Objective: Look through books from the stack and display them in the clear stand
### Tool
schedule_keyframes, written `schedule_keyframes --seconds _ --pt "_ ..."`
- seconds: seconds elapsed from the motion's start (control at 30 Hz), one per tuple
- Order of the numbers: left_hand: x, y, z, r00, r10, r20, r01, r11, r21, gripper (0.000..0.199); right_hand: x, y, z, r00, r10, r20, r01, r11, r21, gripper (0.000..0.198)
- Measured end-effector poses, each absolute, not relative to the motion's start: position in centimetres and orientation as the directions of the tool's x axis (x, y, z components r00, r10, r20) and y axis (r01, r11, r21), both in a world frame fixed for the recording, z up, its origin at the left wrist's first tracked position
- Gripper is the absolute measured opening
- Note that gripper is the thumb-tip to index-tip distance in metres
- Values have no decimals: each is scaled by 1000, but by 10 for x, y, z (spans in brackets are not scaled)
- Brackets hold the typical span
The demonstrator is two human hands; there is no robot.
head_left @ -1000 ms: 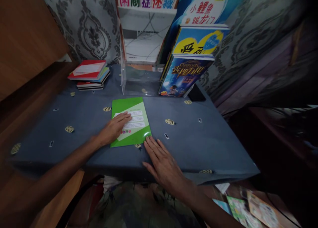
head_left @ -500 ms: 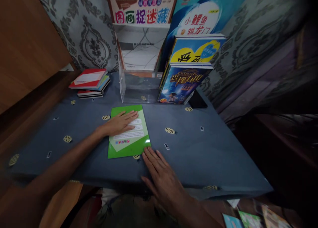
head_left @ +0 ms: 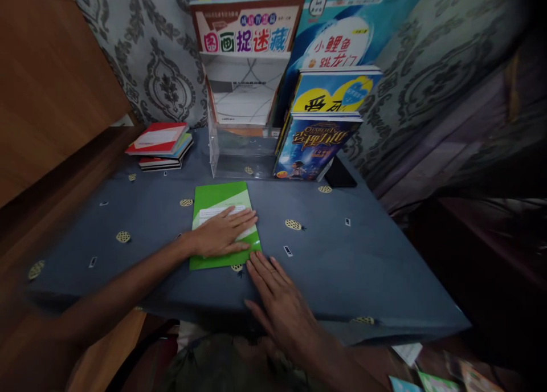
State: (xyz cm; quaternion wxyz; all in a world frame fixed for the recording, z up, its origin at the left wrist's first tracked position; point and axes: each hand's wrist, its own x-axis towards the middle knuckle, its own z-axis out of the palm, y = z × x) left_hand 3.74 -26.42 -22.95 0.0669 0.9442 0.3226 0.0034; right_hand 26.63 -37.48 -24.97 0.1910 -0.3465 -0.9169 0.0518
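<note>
A thin green booklet (head_left: 220, 192) lies closed on the blue tablecloth (head_left: 325, 266), with a pale band and printed text on its cover. Across its lower middle rests my left hand (head_left: 222, 232), palm down with the fingers stretched toward the right edge, covering part of the text. My right hand (head_left: 282, 301) lies flat at the booklet's lower right corner, fingertips touching that corner and the cloth beside it. Neither hand grips anything.
Behind the booklet stands a clear acrylic rack (head_left: 243, 164) with picture books, a blue one (head_left: 316, 147) in front right. A small stack of books (head_left: 158, 138) sits at the back left. A black flat object (head_left: 339, 172) lies right of the rack. Several booklets (head_left: 436, 380) are low at right.
My left hand has slid down the cover toward me, from the upper part to the lower middle. My right hand stays at the corner. The view has tilted up slightly.
</note>
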Motion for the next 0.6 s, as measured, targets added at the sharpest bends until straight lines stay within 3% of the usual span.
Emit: schedule_keyframes --seconds 0.17,0.4,0.6 --pt "28 -306 -222 831 556 -16 547 -812 201 66 268 -375 -247 -695 648 312 606 761 -231 54" --pt "-24 -315 -232 636 771 35 760 -633 146 75 268 -360 -243 -677 658 330 582 753 -308 48" --pt "-29 -348 -237 688 726 -8 717 -677 165 101 271 -361 -245 -698 634 334 590 773 -233 56"
